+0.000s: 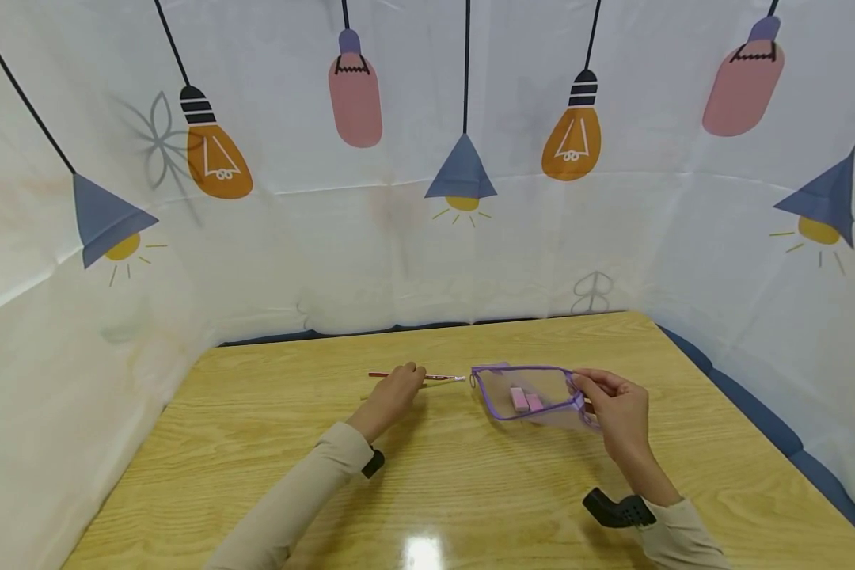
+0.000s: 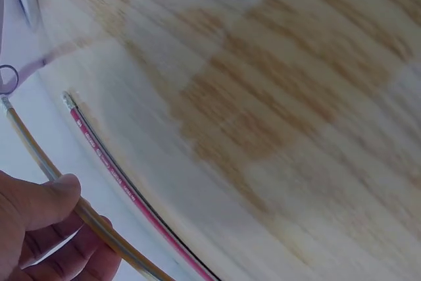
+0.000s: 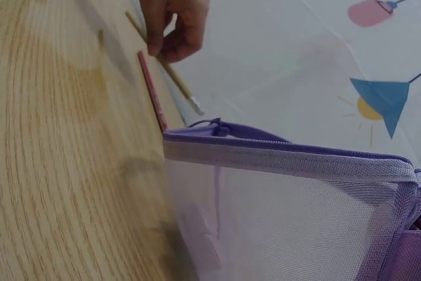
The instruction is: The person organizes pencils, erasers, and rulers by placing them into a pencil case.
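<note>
My left hand [image 1: 396,396] pinches a yellow pencil [image 2: 29,139] between thumb and fingers, its silver-capped end toward the pouch. A red pencil [image 2: 118,179] lies on the table beside it, not held. My right hand [image 1: 621,410] grips one end of a purple mesh zip pouch [image 3: 283,212]. The pouch's zip side gapes, with the opening facing up and toward me in the head view. Pink erasers [image 1: 518,399] show inside the pouch. In the right wrist view the yellow pencil's capped end is just beyond the pouch's zip pull, apart from it.
The wooden table [image 1: 256,475] extends on all sides of the hands. A white curtain [image 1: 313,261] printed with lamps and bulbs hangs behind and at both sides. Dark blue edging [image 1: 755,412] shows past the table's right edge.
</note>
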`<state>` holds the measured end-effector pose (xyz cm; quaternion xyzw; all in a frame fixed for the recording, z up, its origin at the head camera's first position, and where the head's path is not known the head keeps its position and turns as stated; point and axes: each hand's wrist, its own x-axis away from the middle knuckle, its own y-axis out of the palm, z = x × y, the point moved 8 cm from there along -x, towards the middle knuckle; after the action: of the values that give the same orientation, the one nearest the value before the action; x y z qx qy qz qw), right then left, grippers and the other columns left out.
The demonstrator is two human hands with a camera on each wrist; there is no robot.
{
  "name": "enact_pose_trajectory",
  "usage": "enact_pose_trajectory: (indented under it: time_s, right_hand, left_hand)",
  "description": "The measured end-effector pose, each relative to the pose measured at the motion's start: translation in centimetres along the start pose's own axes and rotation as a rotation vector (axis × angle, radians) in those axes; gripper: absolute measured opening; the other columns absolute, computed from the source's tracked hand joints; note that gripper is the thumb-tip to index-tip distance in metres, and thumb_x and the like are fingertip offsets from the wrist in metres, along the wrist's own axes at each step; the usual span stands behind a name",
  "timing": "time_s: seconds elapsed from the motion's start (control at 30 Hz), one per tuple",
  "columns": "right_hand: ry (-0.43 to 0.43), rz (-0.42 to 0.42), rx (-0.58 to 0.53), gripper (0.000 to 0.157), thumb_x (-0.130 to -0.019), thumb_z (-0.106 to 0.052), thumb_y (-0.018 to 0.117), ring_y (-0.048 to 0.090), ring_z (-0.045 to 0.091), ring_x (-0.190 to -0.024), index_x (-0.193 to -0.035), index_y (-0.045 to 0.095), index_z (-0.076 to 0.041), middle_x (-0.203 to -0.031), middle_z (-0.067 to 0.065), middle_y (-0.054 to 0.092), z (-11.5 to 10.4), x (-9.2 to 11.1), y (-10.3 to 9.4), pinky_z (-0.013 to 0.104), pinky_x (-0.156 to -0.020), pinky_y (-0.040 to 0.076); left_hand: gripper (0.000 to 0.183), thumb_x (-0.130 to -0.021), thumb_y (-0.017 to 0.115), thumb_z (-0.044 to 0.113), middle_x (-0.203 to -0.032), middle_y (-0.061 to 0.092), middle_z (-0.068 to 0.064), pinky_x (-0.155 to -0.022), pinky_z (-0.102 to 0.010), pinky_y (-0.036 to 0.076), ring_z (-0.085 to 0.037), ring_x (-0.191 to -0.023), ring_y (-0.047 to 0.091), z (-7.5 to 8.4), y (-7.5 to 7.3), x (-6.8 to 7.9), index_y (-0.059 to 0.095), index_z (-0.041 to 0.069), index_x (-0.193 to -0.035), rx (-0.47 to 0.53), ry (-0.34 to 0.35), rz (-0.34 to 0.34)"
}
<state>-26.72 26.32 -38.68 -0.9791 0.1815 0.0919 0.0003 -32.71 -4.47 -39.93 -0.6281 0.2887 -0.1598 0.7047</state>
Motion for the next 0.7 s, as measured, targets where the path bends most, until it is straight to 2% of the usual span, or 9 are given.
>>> enact_pose_trajectory:
  time_s: [0.13, 0.27, 0.5, 0.7]
  right_hand:
    - [-0.013, -0.002, 0.005, 0.026, -0.087, -0.016, 0.074, 0.066, 0.009, -0.065, -0.098, 0.071, 0.008, -0.075, -0.001, 0.071, -0.2, 0.1, 0.0, 0.023, -0.055, 0.054]
    - [-0.016, -0.004, 0.001, 0.026, -0.087, -0.015, 0.074, 0.066, 0.009, -0.065, -0.098, 0.071, 0.008, -0.075, -0.001, 0.071, -0.3, 0.1, 0.0, 0.024, -0.055, 0.054]
    - [-0.011, -0.010, -0.014, 0.025, -0.087, -0.016, 0.074, 0.066, 0.010, -0.065, -0.097, 0.072, 0.007, -0.075, 0.000, 0.071, -0.3, 0.1, -0.1, 0.024, -0.056, 0.054]
    - [-0.002, -0.001, 0.012, 0.026, -0.087, -0.017, 0.074, 0.065, 0.010, -0.064, -0.097, 0.072, 0.006, -0.076, 0.000, 0.071, -0.3, 0.2, -0.1, 0.024, -0.055, 0.054]
  left_hand:
    - [0.009, -0.091, 0.060, -0.008, -0.082, 0.052, -0.012, -0.057, -0.028, 0.046, -0.025, -0.075, 0.056, 0.1, -0.3, -0.1, 0.059, -0.002, -0.097, 0.018, -0.017, -0.003]
    - [0.006, -0.092, 0.059, -0.007, -0.083, 0.054, -0.012, -0.059, -0.029, 0.048, -0.025, -0.074, 0.058, 0.3, -0.9, -0.1, 0.060, -0.003, -0.097, 0.010, -0.003, 0.021]
    - [0.005, -0.091, 0.062, -0.002, -0.080, 0.053, -0.008, -0.056, -0.027, 0.045, -0.020, -0.068, 0.054, 1.2, -2.0, 0.0, 0.061, 0.000, -0.095, 0.028, 0.059, 0.109]
    - [0.009, -0.087, 0.062, -0.005, -0.075, 0.050, -0.005, -0.053, -0.024, 0.039, -0.016, -0.063, 0.049, 2.3, -3.0, 0.3, 0.059, 0.003, -0.088, 0.074, 0.120, 0.168]
